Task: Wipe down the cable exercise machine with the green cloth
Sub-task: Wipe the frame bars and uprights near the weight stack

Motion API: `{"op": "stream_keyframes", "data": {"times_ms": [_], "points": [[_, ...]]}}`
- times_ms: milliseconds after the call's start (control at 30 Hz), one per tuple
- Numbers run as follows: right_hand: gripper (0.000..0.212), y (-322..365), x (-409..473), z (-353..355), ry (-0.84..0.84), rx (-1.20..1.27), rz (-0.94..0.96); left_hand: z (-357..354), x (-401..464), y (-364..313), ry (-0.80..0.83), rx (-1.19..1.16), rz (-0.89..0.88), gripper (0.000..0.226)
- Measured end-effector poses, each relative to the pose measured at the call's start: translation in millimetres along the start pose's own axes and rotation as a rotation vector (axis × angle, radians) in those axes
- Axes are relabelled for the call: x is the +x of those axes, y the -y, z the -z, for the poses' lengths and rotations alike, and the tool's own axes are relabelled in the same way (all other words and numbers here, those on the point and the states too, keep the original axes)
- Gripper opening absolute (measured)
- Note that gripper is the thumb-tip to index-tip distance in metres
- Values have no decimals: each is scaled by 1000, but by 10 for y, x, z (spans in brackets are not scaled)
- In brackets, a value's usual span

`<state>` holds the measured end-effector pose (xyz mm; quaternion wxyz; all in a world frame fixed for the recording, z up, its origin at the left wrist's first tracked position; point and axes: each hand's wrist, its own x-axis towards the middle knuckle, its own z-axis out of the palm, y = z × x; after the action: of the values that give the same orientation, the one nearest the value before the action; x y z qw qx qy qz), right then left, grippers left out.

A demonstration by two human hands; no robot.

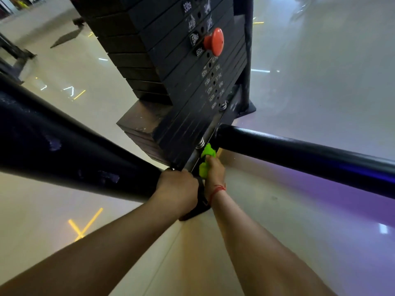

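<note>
Our two forearms reach down nearest the lens, and at their ends the hands meet at the foot of the cable exercise machine [188,124]. Our left hand [178,185] is curled over the end of the thick black frame tube [64,146] that slants in from the left, steadying us; what its fingers close on underneath is hidden. Our right hand [214,173], with a red thread [218,190] at the wrist, is clamped on the green cloth [206,161], which is bunched into the narrow gap between the bottom of the weight stack [171,60] and the chrome guide rod [195,159].

To wipe this spot well, we judge it best to keep the cloth wrapped round the rod and draw it along the metal, rather than dabbing, and to work into the corner where the second black tube [310,154] joins on the right.

Obstacles, by size: the weight stack overhangs the gap and leaves little room for knuckles; the two tubes hem the hands in from either side; the spring [199,144] just beside the cloth could snag it. Higher up, the red selector pin [214,41] juts from the plates, well apart from the hands. Polished floor [310,92] lies all round.
</note>
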<state>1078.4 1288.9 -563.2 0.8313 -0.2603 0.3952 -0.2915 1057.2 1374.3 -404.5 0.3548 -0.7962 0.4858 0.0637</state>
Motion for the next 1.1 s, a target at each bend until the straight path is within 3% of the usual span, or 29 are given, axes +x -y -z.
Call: {"op": "stream_keyframes", "data": {"times_ms": [100, 200, 267, 400, 567, 667, 733, 833, 933, 1033, 1100], "points": [[31, -241, -288, 45, 38, -134, 142, 41, -152, 60, -81, 40, -27, 28], [36, -235, -218, 140, -51, -103, -46, 52, -306, 145, -118, 120, -54, 27], [40, -244, -260, 145, -22, -96, -116, 108, -367, 202, -116, 139, -51, 26], [40, -512, -715, 117, 82, -57, -4, 219, -488, 267, -116, 144, -46, 25], [38, -451, -1013, 145, -108, -35, -129, 300, -687, 307, -128, 201, -94, 26], [49, -506, -1288, -103, 15, 30, 73, 302, -758, 349, -122, 248, -108, 23], [55, -517, -1426, -137, 57, 92, 103, 294, -810, 398, -121, 291, -115, 25], [46, -385, -1359, 13, -91, 28, -34, 260, -913, 476, -113, 348, -106, 38], [21, -401, -1391, -39, -8, 74, -56, 251, -1023, 513, -145, 364, -94, 44], [47, -507, -1537, -153, 71, 205, 25, 245, -1072, 540, -194, 309, -90, 44], [34, -530, -1509, -102, 3, 185, 32, 240, -1099, 570, -204, 297, -89, 44]]}}
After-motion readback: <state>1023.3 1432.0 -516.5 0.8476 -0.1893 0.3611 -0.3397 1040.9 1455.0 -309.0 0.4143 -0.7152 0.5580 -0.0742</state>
